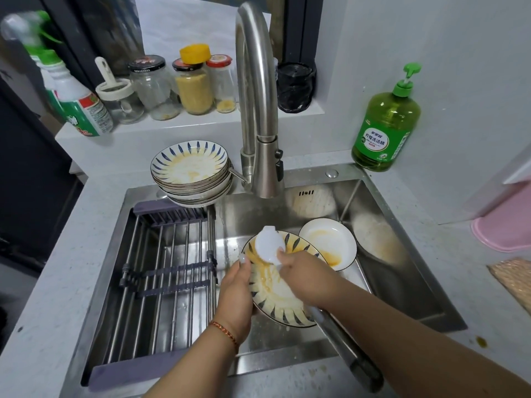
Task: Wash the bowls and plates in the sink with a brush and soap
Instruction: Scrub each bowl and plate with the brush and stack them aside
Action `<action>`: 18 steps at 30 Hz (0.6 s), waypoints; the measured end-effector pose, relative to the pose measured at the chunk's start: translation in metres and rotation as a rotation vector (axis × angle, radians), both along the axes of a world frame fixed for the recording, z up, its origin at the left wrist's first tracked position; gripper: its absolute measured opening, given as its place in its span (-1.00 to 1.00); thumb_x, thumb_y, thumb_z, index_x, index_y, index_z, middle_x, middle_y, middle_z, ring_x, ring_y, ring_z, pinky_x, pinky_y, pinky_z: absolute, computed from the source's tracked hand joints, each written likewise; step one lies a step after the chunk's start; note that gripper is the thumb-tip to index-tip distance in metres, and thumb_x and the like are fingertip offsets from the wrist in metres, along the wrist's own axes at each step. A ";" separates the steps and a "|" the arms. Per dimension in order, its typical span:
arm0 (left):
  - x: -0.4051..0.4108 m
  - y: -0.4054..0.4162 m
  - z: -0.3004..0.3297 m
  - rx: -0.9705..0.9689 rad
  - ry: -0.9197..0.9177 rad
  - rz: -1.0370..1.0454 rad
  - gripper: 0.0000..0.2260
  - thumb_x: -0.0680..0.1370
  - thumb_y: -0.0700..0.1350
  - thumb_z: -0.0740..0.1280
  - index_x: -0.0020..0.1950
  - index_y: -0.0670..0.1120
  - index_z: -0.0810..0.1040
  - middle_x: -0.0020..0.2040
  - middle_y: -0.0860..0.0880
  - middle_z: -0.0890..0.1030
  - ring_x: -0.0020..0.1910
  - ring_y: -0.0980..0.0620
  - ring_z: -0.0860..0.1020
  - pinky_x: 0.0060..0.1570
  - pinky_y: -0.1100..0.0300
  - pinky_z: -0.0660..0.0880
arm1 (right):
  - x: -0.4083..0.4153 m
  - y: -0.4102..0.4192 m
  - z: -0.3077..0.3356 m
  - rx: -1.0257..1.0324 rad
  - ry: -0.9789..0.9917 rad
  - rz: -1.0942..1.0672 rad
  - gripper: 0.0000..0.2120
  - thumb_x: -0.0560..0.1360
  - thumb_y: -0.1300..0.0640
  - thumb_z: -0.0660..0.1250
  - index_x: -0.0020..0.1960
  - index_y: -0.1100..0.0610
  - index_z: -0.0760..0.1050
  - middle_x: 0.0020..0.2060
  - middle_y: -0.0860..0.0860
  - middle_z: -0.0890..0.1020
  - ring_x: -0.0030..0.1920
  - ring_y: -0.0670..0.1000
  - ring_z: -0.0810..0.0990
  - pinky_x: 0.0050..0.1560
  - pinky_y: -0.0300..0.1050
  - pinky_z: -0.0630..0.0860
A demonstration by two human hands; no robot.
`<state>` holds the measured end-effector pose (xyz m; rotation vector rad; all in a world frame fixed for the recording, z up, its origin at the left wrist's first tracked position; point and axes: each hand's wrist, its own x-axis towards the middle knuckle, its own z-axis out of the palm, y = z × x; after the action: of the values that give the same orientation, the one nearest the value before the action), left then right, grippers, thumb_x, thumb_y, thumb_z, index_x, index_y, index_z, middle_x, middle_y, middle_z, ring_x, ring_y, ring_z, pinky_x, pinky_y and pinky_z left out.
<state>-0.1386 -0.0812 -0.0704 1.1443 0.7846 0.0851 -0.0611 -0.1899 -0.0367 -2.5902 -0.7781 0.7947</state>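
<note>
Early stage. Left hand (235,291) grips the stained blue-patterned plate (275,294); right hand (304,275) apparently holds the white plastic brush (268,244). Stacked dirty patterned plates (191,170) and white bowl (330,242) remain unwashed.

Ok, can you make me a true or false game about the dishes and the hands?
1. The left hand holds the striped plate by its edge. True.
2. The right hand holds a sponge. False: it grips a white brush.
3. The stack of dirty plates sits on the drying rack. False: it sits at the sink's back corner by the tap.
4. The green soap bottle stands on the counter, right of the tap. True.
5. A white bowl lies in the sink. True.
</note>
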 end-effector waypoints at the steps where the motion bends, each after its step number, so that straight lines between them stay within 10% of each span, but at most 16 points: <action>1: 0.001 0.001 0.000 -0.010 0.002 0.002 -0.67 0.66 0.06 0.12 0.07 -0.10 0.59 -0.01 -0.17 0.69 -0.05 -0.17 0.64 -0.02 -0.11 0.53 | -0.005 0.001 0.003 0.013 0.034 0.036 -0.57 0.64 0.18 0.00 0.50 0.19 0.19 -0.09 0.14 0.39 -0.15 0.06 0.40 -0.22 -0.15 0.36; 6: 0.003 0.009 -0.007 0.027 0.000 0.071 -0.66 0.66 0.09 0.11 -0.01 -0.08 0.58 -0.17 -0.09 0.66 -0.20 -0.10 0.59 -0.32 0.15 0.47 | -0.029 -0.018 0.020 0.026 0.210 0.101 -0.66 0.62 0.28 0.04 0.34 0.34 0.38 0.10 0.29 0.52 0.10 0.24 0.53 -0.15 -0.18 0.39; 9: 0.005 0.019 -0.003 0.027 -0.046 0.098 -0.68 0.67 0.04 0.11 0.04 -0.08 0.59 -0.12 -0.07 0.69 -0.13 -0.09 0.64 -0.19 0.07 0.56 | -0.031 -0.039 0.027 -0.157 0.292 0.133 -0.72 0.57 0.38 0.09 0.21 0.43 0.44 0.21 0.29 0.44 -0.08 0.17 0.51 -0.01 -0.03 0.43; 18: 0.002 -0.001 -0.001 0.075 -0.060 -0.060 -0.68 0.66 0.05 0.12 0.05 -0.07 0.62 -0.06 -0.08 0.71 -0.06 -0.10 0.67 -0.15 -0.02 0.59 | 0.029 -0.031 -0.004 -0.065 0.025 -0.114 -0.64 0.60 0.18 0.04 0.33 0.25 0.40 -0.08 0.15 0.53 -0.16 0.06 0.49 -0.09 -0.11 0.47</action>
<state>-0.1362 -0.0818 -0.0717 1.2299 0.6981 0.0994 -0.0323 -0.2205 -0.0409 -2.6493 -0.6004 0.8291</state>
